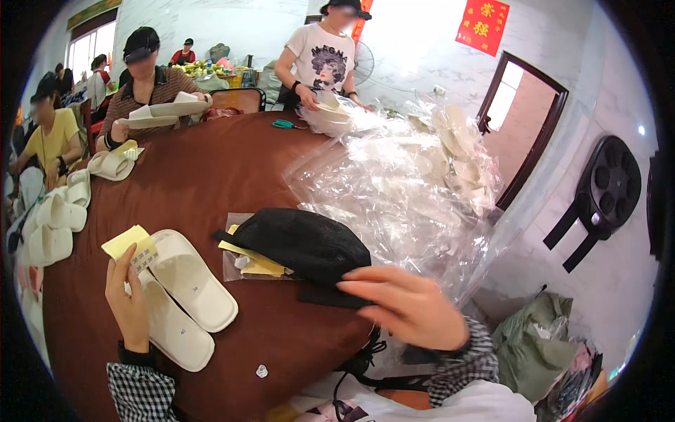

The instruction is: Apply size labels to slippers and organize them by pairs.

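My left hand (129,302) is closed, pinching a yellow sheet of labels (130,241) at the toe end of a pair of cream slippers. The slippers lie side by side on the brown cloth, one slipper (193,281) slightly overlapping the other slipper (176,330). My right hand (404,302) is at the near right edge of a black cap (302,243), its fingers stretched out and slightly blurred; whether they touch the cap is unclear. Partly under the cap lies a clear plastic bag (228,271) with yellow label pieces (260,264).
A large pile of clear plastic bags (394,183) covers the table's right side. More cream slippers (53,225) line the left edge. A small crumpled white scrap (261,371) lies near me. Teal scissors (285,124) are at the far edge, where co-workers (327,63) handle slippers.
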Available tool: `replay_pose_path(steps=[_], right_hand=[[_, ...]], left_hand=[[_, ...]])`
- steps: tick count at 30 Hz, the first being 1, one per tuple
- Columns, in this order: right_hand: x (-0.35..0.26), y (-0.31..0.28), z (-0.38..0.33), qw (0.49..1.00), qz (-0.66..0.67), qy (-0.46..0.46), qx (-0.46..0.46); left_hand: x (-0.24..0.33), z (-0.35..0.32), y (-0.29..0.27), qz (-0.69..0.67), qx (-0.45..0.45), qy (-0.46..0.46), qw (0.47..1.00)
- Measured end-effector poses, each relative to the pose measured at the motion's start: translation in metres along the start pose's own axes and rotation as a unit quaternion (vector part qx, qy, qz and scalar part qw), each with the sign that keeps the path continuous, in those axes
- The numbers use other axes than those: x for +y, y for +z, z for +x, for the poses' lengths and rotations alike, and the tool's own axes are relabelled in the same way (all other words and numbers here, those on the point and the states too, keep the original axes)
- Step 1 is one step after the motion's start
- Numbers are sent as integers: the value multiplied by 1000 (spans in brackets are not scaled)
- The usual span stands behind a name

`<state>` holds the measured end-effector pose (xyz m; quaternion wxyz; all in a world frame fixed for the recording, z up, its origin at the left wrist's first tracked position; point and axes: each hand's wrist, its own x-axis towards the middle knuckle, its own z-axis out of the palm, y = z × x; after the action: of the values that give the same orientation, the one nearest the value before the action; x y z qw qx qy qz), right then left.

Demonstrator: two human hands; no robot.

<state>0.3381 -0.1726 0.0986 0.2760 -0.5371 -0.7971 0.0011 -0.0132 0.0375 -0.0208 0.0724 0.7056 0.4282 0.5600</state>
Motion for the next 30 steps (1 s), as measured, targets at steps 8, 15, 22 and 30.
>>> replay_pose_path(steps=[8,15,22,30], right_hand=[[-27,-149,-38,964,-34,242,104],[119,-173,64,931,116,345,11],[241,-121,83,871,136,472,18],[153,-209,105,973,2,137,184]], left_hand=[[6,0,7,-36,-38,-5,999],[-2,-1,5,2,-36,20,999],[3,-3,4,-20,-29,15,999],[5,0,4,-12,-52,44,998]])
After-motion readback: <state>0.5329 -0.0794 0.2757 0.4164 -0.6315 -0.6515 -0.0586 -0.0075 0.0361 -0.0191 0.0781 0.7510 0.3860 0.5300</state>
